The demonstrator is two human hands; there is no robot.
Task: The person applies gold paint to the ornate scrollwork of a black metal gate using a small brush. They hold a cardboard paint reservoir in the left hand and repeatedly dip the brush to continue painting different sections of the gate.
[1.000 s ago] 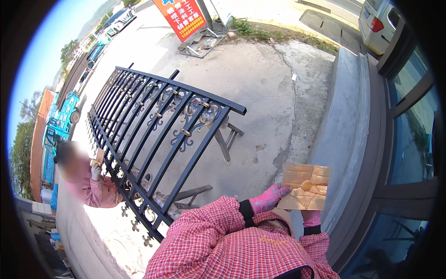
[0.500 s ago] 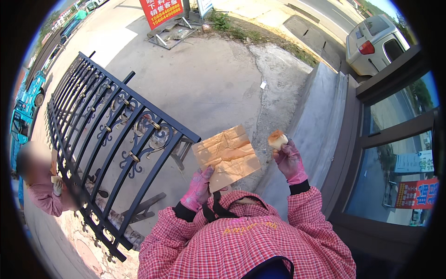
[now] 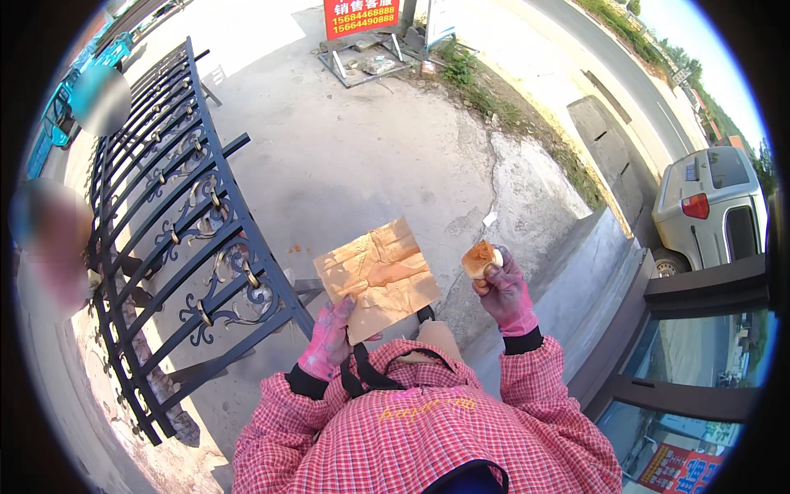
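My left hand (image 3: 327, 336), in a pink-stained glove, grips the lower left corner of a creased square piece of cardboard (image 3: 380, 276). Its brown surface has a coppery sheen and a darker smear in the middle. In my right hand (image 3: 506, 296), gloved in the same way, a small pale sponge (image 3: 480, 259) is pinched between thumb and fingers. The sponge's upper face is stained orange-brown. The two hands are apart, and the sponge does not touch the cardboard. Left of the cardboard stands a black metal railing (image 3: 226, 206) with scrollwork and gold-coloured accents.
Two blurred people, one in a pink top (image 3: 53, 263), are beyond the railing. Concrete ground (image 3: 370, 148) stretches ahead. To the right are a grey stone step (image 3: 551, 288), dark-framed glass (image 3: 683, 362) and a parked silver vehicle (image 3: 712, 206). A red sign (image 3: 360, 16) stands at the far side.
My view has turned, so the railing, the sign and the vehicle sit differently. The sponge has tilted, showing more of its brown face. Both hands keep their hold.
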